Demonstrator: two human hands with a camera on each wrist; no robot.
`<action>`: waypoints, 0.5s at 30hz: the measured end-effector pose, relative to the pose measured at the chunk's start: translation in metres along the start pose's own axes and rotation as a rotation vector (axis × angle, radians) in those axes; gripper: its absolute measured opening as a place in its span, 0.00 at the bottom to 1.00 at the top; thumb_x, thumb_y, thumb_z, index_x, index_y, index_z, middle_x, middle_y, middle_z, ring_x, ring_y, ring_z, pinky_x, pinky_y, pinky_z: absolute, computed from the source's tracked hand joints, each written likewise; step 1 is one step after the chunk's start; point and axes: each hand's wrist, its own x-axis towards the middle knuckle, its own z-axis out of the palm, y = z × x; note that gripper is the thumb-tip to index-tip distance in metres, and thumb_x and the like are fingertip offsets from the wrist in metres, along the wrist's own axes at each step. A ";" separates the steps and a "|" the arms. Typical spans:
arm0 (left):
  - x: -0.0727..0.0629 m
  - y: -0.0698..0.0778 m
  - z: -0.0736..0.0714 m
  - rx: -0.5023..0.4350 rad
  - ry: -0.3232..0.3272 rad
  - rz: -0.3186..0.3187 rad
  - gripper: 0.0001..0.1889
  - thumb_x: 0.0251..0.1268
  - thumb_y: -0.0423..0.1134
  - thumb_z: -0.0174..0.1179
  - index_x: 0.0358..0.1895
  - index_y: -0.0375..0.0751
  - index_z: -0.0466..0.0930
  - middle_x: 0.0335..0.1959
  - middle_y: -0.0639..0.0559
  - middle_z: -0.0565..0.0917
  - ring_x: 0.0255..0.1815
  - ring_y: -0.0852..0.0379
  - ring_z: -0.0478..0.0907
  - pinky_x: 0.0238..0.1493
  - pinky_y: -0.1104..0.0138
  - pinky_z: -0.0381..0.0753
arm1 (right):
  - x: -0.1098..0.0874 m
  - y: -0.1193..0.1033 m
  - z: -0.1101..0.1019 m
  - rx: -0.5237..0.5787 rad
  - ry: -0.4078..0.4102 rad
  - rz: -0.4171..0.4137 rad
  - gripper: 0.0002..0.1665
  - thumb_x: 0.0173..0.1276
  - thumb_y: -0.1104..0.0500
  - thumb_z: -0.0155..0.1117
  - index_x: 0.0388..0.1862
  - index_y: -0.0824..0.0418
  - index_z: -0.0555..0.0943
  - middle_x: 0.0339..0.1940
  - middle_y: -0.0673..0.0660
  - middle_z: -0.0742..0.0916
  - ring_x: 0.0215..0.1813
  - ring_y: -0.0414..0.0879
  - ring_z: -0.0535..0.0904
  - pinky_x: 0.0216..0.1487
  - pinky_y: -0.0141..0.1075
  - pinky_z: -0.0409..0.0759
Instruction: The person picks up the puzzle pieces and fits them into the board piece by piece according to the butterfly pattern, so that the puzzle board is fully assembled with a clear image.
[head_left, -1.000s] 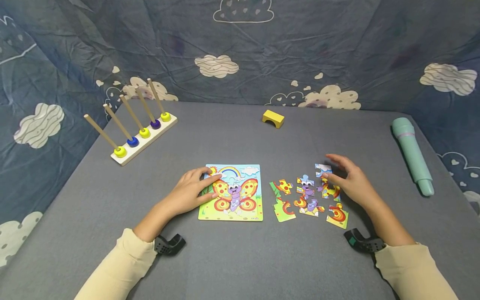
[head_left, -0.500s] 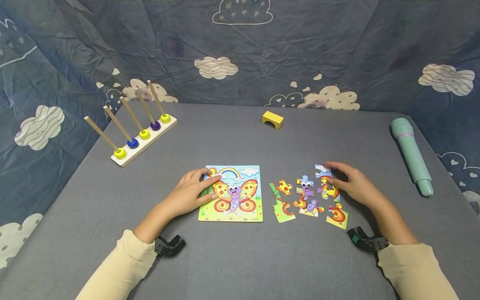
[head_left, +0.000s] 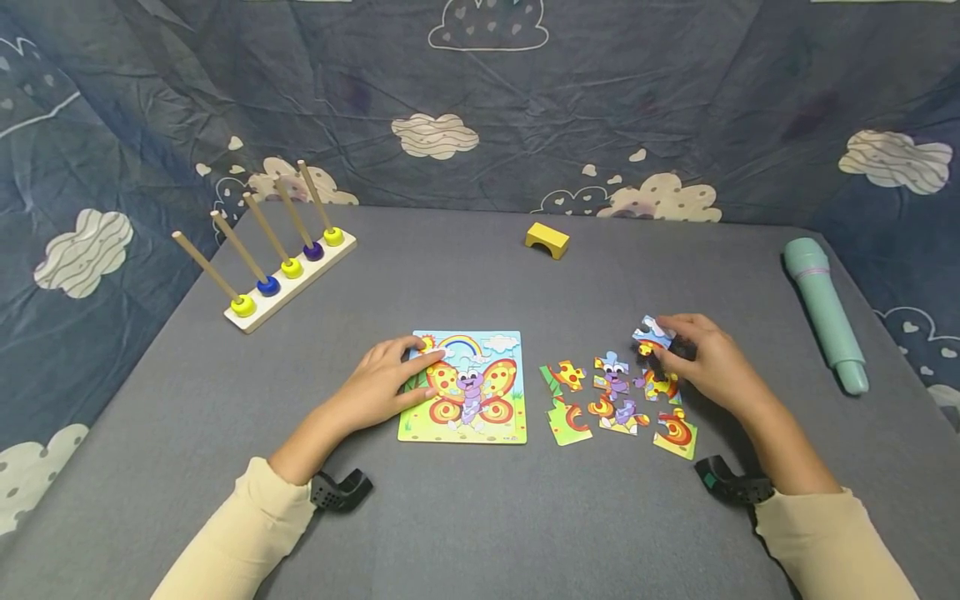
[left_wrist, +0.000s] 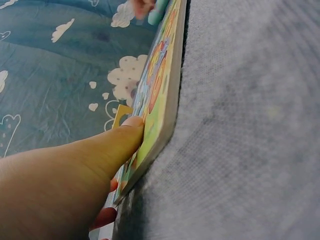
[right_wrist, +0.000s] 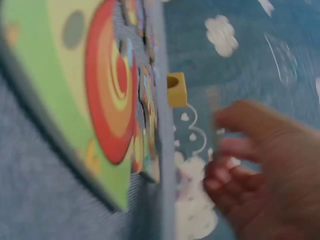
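Observation:
My left hand (head_left: 382, 379) rests on the left side of a butterfly puzzle board (head_left: 495, 425), a square picture with a rainbow. Its thumb lies flat on the picture in the left wrist view, with other fingertips near the board's edge. Between thumb and fingers, my right hand (head_left: 705, 362) pinches a puzzle piece (head_left: 652, 332) with sky and cloud print, raised and tilted above the loose pieces. Beneath it lies a wing piece (head_left: 660, 387), partly overlapped by the hand. The right wrist view shows my blurred right hand (right_wrist: 265, 160) beyond a corner piece (right_wrist: 107, 100).
Several loose pieces, among them a face piece (head_left: 612, 372) and a green corner piece (head_left: 567, 422), lie right of the board. A yellow arch block (head_left: 547, 239) sits farther back. At left stands a peg stand (head_left: 291, 287) with rings; at far right lies a mint-green microphone-shaped toy (head_left: 827, 312).
My right hand came down to the top right piece, took it between thumb and fingers, and lifted and tilted it off the table. My left hand stayed on the board.

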 end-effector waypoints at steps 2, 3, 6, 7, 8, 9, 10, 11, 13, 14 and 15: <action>0.001 0.001 -0.001 -0.004 0.002 0.004 0.27 0.62 0.52 0.54 0.64 0.54 0.65 0.61 0.46 0.62 0.61 0.44 0.56 0.61 0.51 0.50 | 0.002 -0.014 -0.004 0.006 0.046 -0.038 0.27 0.55 0.66 0.64 0.55 0.71 0.72 0.47 0.66 0.73 0.48 0.62 0.69 0.44 0.58 0.67; 0.001 0.001 -0.001 -0.006 0.003 0.004 0.26 0.61 0.52 0.54 0.64 0.54 0.66 0.61 0.46 0.63 0.61 0.44 0.57 0.61 0.51 0.50 | 0.003 -0.022 -0.005 0.013 0.067 -0.062 0.27 0.55 0.67 0.65 0.55 0.70 0.72 0.47 0.66 0.73 0.48 0.62 0.69 0.44 0.57 0.67; 0.002 0.002 -0.002 -0.016 0.004 0.003 0.26 0.61 0.52 0.54 0.63 0.54 0.67 0.60 0.46 0.63 0.60 0.44 0.57 0.60 0.50 0.50 | 0.006 -0.050 -0.008 0.034 0.116 -0.132 0.28 0.53 0.68 0.66 0.55 0.68 0.73 0.48 0.64 0.73 0.48 0.58 0.69 0.44 0.54 0.68; 0.003 0.002 -0.003 -0.016 0.004 0.003 0.26 0.61 0.52 0.55 0.63 0.54 0.67 0.60 0.46 0.63 0.60 0.44 0.57 0.60 0.50 0.51 | 0.007 -0.059 -0.007 0.045 0.128 -0.157 0.29 0.52 0.69 0.66 0.55 0.68 0.73 0.48 0.62 0.73 0.48 0.56 0.70 0.44 0.52 0.68; 0.003 0.003 -0.003 -0.016 0.003 0.003 0.26 0.61 0.51 0.55 0.63 0.53 0.67 0.60 0.47 0.64 0.60 0.44 0.57 0.60 0.50 0.51 | 0.008 -0.067 -0.006 0.056 0.141 -0.189 0.29 0.51 0.69 0.67 0.55 0.67 0.73 0.47 0.61 0.74 0.48 0.54 0.70 0.45 0.50 0.69; 0.004 0.003 -0.003 -0.015 0.004 0.004 0.25 0.61 0.51 0.55 0.63 0.53 0.68 0.59 0.47 0.64 0.60 0.44 0.58 0.60 0.51 0.51 | 0.009 -0.075 -0.004 0.067 0.149 -0.219 0.30 0.50 0.70 0.67 0.55 0.67 0.74 0.47 0.60 0.74 0.48 0.53 0.70 0.44 0.48 0.69; 0.004 0.004 -0.003 -0.010 0.006 0.008 0.25 0.61 0.51 0.55 0.62 0.53 0.68 0.59 0.47 0.64 0.59 0.44 0.58 0.60 0.51 0.51 | 0.010 -0.083 -0.002 0.078 0.154 -0.250 0.30 0.50 0.69 0.68 0.55 0.67 0.74 0.47 0.60 0.75 0.48 0.51 0.70 0.44 0.46 0.69; 0.005 0.004 -0.004 -0.003 0.009 0.011 0.25 0.61 0.51 0.55 0.62 0.52 0.69 0.58 0.47 0.65 0.59 0.44 0.59 0.60 0.51 0.51 | 0.012 -0.090 0.002 0.089 0.153 -0.276 0.30 0.50 0.69 0.68 0.55 0.66 0.74 0.48 0.59 0.75 0.48 0.50 0.71 0.44 0.44 0.69; 0.006 0.005 -0.004 0.014 0.016 0.020 0.24 0.61 0.51 0.56 0.61 0.51 0.70 0.56 0.48 0.66 0.57 0.45 0.60 0.60 0.51 0.51 | 0.015 -0.103 0.010 0.111 0.133 -0.314 0.30 0.51 0.67 0.68 0.56 0.65 0.74 0.48 0.57 0.75 0.48 0.48 0.71 0.45 0.43 0.70; 0.006 0.006 -0.004 0.022 0.022 0.024 0.24 0.60 0.51 0.56 0.60 0.51 0.70 0.56 0.48 0.66 0.57 0.45 0.60 0.60 0.52 0.51 | 0.017 -0.108 0.016 0.120 0.115 -0.327 0.30 0.52 0.66 0.68 0.56 0.65 0.73 0.49 0.57 0.75 0.49 0.48 0.71 0.46 0.44 0.71; 0.007 0.006 -0.004 0.031 0.028 0.027 0.24 0.60 0.51 0.56 0.59 0.51 0.71 0.56 0.48 0.67 0.57 0.45 0.60 0.59 0.52 0.51 | 0.020 -0.113 0.021 0.129 0.091 -0.335 0.29 0.53 0.65 0.68 0.56 0.65 0.73 0.49 0.57 0.75 0.49 0.48 0.71 0.46 0.43 0.71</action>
